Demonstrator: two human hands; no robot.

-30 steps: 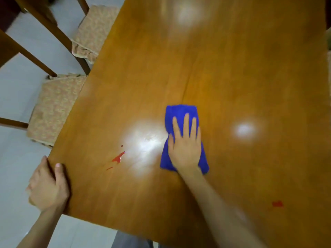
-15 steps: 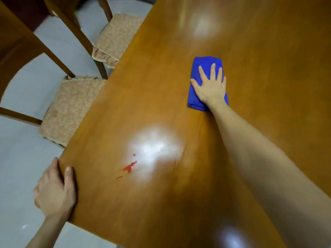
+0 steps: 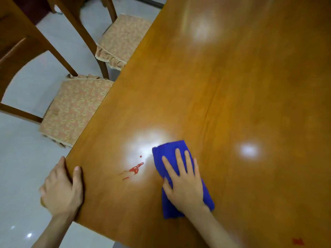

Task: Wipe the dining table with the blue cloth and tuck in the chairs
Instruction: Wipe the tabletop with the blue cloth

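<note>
Right hand (image 3: 184, 187) flat, hiding blue cloth (image 3: 172, 151) middle | left hand (image 3: 60, 188) clamps table (image 3: 232, 86) corner, fingers hidden

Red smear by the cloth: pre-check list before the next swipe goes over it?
1. Right hand flat on the cloth: ok.
2. Cloth on the table, beside the red smear, not yet on it: ok.
3. Path from cloth to smear unobstructed: ok.
4. Left hand on the table corner, clear of that path: ok.
5. Second red mark near the bottom right edge unwiped: not ok.
6. Both chairs, near and far, tucked in: not ok, seats stick out.
</note>
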